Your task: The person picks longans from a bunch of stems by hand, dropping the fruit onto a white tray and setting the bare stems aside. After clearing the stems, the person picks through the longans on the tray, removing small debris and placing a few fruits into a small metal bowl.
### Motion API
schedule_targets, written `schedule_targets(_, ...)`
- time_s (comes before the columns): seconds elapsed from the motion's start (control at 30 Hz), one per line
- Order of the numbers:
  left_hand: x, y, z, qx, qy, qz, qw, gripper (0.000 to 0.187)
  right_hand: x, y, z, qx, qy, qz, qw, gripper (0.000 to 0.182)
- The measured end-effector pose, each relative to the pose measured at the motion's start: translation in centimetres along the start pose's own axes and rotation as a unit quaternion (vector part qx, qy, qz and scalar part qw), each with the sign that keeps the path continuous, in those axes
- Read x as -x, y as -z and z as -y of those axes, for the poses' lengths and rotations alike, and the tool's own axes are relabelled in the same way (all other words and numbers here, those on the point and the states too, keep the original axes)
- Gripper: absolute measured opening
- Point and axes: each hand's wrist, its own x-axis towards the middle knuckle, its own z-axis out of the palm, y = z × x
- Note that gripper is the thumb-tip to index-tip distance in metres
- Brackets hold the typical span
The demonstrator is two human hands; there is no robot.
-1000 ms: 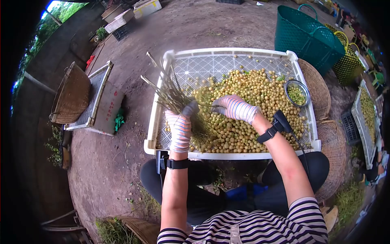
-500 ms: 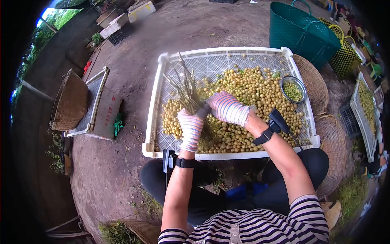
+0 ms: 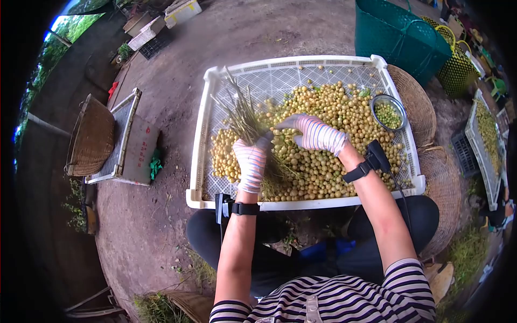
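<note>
White tray [image 3: 301,205] beneath, the left hand [image 3: 251,163] clenches the stems [image 3: 242,117] over the fruit [image 3: 323,167], probably so anything loose lands inside; the right hand [image 3: 319,133] is just beside them, whether it pinches any I cannot tell

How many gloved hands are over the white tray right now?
2: the left hand, wrapped around the stem bundle, and the right hand beside it, over the yellowish fruit. No others show there.

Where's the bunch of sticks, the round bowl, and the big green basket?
Bunch of sticks [image 3: 245,121]: head view, upper stalks.
Round bowl [image 3: 384,97]: head view, its rim.
Big green basket [image 3: 396,47]: head view, its side.
</note>
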Motion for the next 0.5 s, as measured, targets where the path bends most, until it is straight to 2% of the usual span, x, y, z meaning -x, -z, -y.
schedule_targets(0.1,0.2,-0.2,-0.5,-0.016,-0.013,0.039,0.999,0.016,-0.8,1.0,1.3,-0.213,0.028,0.073,0.974,0.057)
schedule_targets(0.13,0.2,-0.4,-0.6,-0.019,-0.021,0.057,0.998,0.015,-0.9,-0.4,1.3,-0.267,0.030,0.023,0.963,0.046)
schedule_targets(0.17,0.2,-0.5,-0.7,-0.022,-0.028,0.076,0.996,0.015,-1.4,-0.8,1.3,-0.251,-0.011,0.064,0.966,0.043)
schedule_targets(0.23,0.1,-0.3,-0.5,-0.024,-0.023,0.048,0.998,0.016,-2.1,-0.9,2.1,-0.220,-0.094,0.146,0.960,0.037)
schedule_targets(0.27,0.1,-0.2,-0.4,-0.024,-0.021,0.033,0.999,0.016,-1.5,-0.7,2.3,-0.274,-0.076,0.120,0.951,0.030)
schedule_targets(0.37,0.3,-0.4,-0.4,-0.023,-0.053,-0.005,0.998,0.010,-1.6,-1.1,1.6,-0.087,-0.087,0.130,0.984,0.029)
schedule_targets(0.4,0.5,-0.5,-0.2,-0.029,-0.056,-0.012,0.998,0.010,-1.5,-1.1,1.7,-0.050,-0.040,0.078,0.995,0.028)
schedule_targets(0.5,0.1,-0.7,0.5,-0.030,-0.069,-0.032,0.997,0.011,-1.6,-0.4,2.8,0.107,-0.065,0.036,0.991,0.020)
